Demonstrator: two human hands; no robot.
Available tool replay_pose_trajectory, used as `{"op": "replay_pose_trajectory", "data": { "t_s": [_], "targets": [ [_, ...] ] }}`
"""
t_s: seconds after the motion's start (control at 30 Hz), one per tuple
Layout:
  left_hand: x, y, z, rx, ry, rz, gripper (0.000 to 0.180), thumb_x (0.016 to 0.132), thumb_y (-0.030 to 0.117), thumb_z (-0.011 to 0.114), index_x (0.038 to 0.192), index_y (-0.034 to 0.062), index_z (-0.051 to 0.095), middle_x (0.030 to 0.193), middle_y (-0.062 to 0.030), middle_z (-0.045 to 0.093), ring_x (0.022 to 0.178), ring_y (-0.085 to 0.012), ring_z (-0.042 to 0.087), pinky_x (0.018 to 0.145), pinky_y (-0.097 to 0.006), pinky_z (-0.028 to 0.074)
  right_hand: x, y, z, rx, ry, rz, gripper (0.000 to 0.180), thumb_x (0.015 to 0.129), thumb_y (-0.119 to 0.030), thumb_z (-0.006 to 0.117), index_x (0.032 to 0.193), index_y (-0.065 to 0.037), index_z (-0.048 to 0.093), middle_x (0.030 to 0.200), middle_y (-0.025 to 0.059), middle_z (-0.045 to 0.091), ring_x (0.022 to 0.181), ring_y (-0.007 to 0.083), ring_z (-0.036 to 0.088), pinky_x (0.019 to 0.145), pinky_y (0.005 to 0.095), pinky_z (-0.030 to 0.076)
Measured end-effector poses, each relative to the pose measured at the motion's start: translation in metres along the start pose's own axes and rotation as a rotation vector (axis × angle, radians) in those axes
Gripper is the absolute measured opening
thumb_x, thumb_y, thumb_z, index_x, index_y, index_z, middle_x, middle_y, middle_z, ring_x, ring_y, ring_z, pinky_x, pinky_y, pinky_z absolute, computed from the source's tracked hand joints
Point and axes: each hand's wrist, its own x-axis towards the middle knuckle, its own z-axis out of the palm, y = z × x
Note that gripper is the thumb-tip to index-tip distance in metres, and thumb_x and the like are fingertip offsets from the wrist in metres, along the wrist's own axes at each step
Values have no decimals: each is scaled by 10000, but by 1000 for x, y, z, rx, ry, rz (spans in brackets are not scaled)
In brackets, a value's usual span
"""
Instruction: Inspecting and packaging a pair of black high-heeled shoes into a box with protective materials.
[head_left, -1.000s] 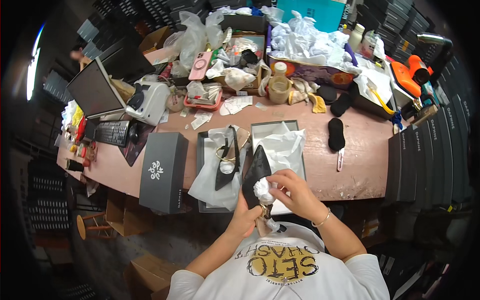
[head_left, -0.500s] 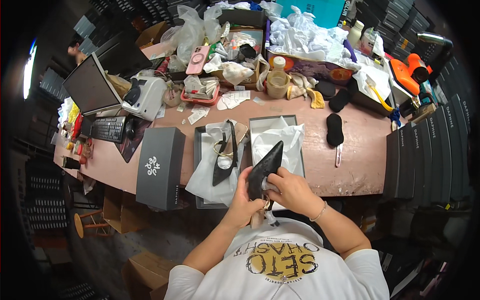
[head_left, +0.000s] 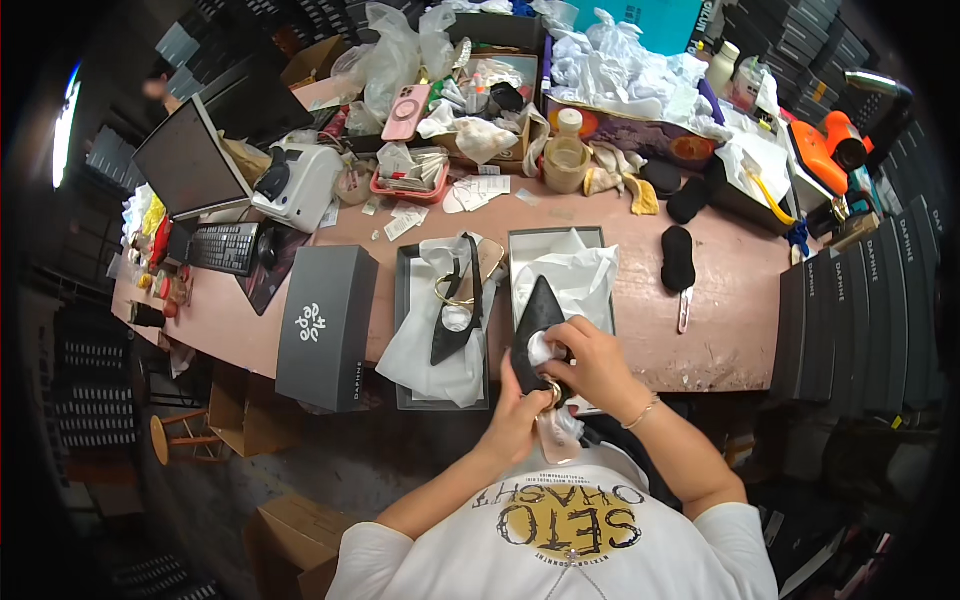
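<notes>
My left hand is wrapped round the rear of a black pointed shoe with a gold ring and a pale sole, its toe directed away from me. My right hand pinches a white paper wad at the shoe's opening; part of the wad is hidden by the fingers. Behind the shoe, an open grey box is lined with white tissue paper. Left of it, another open grey box holds a matching black shoe on tissue, a white wad inside its toe.
A closed-looking dark grey shoebox stands on the pink table at left, near a keyboard and monitor. Black pads lie at right, before stacked shoeboxes. Crumpled white paper fills a bin at the back.
The shoe has turned so its toe leans left instead of right. More of the white wad shows at its opening, between my right fingers. The whole view has shifted slightly.
</notes>
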Motion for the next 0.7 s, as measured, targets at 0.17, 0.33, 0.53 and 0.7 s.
{"op": "replay_pose_trajectory", "data": {
  "t_s": [0.17, 0.33, 0.53, 0.7],
  "targets": [
    [3, 17, 11, 162, -3, 10, 821, 827, 16, 479, 1485, 183, 17, 1132, -100, 469, 888, -175, 569, 737, -337, 534, 8, 6, 10, 193, 237, 99, 894, 600, -81, 816, 1378, -32, 379, 1263, 217, 447, 1091, 388, 533, 917, 390, 458],
    [18, 8, 14, 178, 30, 90, 755, 833, 70, 473, 1466, 184, 77, 1065, -142, 515, 770, -226, 624, 666, -366, 561, 26, 19, 14, 379, 180, 147, 946, 680, -135, 766, 1482, -99, 266, 1153, 254, 582, 1060, 374, 587, 924, 360, 449],
    [50, 42, -16, -213, 52, -213, 449, 901, 311, 532, 1239, 16, 510, 982, -167, 637, 797, -247, 633, 652, -358, 550, 33, 6, -35, 876, -21, 147, 943, 856, -77, 682, 1527, -159, 24, 1398, 244, 397, 1177, 235, 525, 894, 348, 488],
    [82, 29, -51, -837, -625, -197, 617, 963, 235, 493, 1484, 50, 218, 1048, -201, 603, 668, -189, 523, 594, -319, 443, -16, -20, -32, 418, -351, 148, 522, 803, -191, 751, 1257, -48, 537, 1288, 124, 504, 1007, 211, 601, 800, 316, 510]
  ]
}}
